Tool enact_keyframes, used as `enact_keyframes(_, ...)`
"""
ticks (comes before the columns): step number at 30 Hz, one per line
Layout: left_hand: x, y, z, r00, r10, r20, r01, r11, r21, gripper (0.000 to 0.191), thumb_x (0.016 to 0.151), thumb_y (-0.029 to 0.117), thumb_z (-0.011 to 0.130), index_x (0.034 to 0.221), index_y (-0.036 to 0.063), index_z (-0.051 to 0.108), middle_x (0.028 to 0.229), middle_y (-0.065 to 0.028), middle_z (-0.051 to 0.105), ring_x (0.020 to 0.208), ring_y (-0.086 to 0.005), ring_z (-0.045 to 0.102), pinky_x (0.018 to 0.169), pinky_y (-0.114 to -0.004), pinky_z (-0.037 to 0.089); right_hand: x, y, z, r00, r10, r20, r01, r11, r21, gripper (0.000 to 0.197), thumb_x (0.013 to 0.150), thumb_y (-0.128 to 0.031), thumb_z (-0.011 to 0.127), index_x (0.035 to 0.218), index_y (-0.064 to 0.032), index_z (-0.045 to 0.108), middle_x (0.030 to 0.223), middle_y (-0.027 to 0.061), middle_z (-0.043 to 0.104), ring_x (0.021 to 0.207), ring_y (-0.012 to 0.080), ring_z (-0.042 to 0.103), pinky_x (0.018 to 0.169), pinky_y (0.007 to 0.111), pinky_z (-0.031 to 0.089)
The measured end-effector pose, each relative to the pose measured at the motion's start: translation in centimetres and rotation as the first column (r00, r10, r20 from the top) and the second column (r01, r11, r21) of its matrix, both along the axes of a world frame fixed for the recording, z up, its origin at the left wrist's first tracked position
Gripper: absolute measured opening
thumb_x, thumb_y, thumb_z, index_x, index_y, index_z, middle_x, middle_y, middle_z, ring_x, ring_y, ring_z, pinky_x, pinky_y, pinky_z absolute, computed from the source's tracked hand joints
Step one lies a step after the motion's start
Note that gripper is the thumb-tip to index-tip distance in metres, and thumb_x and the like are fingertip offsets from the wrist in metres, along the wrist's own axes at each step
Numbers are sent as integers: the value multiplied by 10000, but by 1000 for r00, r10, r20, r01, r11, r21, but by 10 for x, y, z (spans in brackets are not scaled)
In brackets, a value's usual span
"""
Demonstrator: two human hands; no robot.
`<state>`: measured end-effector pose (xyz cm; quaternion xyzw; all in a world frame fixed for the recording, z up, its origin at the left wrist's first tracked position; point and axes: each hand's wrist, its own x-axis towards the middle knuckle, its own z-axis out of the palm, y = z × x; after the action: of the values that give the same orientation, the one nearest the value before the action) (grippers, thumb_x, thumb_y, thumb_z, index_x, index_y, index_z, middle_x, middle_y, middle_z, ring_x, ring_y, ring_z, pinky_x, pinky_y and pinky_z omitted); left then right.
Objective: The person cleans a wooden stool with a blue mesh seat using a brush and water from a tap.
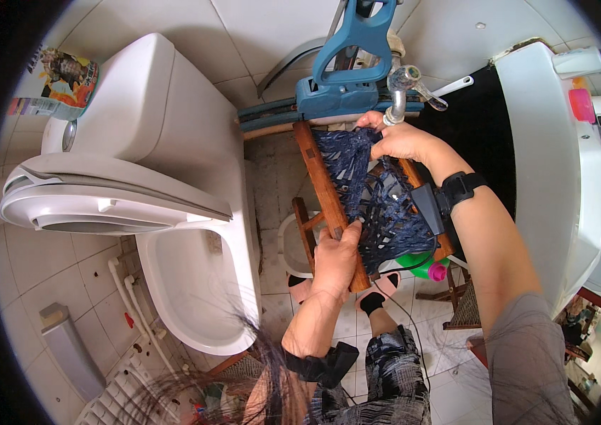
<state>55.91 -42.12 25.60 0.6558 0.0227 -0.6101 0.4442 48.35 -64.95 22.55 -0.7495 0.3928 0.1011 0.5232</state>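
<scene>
A folding wooden stool (323, 183) is held up in front of me, its seat woven from dark blue cord (385, 234). My left hand (334, 263) grips the lower part of the left wooden rail, thumb along the top. At the far end of the seat, my right hand (404, 144) grasps a bunched part of the cord between thumb and fingers. Some of those fingers are hidden behind the cord and under the metal tap (398, 93). The webbing is bunched at the far end, with gaps nearer me.
A white toilet (194, 196) with raised lid stands at the left. Behind the stool is a blue mop wringer head (337, 95). A white basin (537, 159) lies at the right. Below are a green bottle (414, 262) with a pink cap and a second woven stool (462, 311).
</scene>
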Motion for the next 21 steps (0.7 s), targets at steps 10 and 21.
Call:
enact_keyframes(10,-9,-5,3,995,-96,26,95,995,35,577,774,376,593,1135,-45,433,1109,-274,465,1016,-292,467,851,-339,410,8,-11,37,985,-58,-166,105,951,290,568,658,-134,672,1188,-53,485,1070,88,517,1002,178,451,833,286,374)
enact_keyframes(21,-10,-18,10,972,-232,39,231,973,23,484,820,284,569,1135,-36,388,963,-110,517,825,-172,500,733,-295,433,1,-11,-6,997,-64,-38,65,997,40,383,805,-344,587,1039,-42,575,1036,142,597,975,251,543,864,322,399)
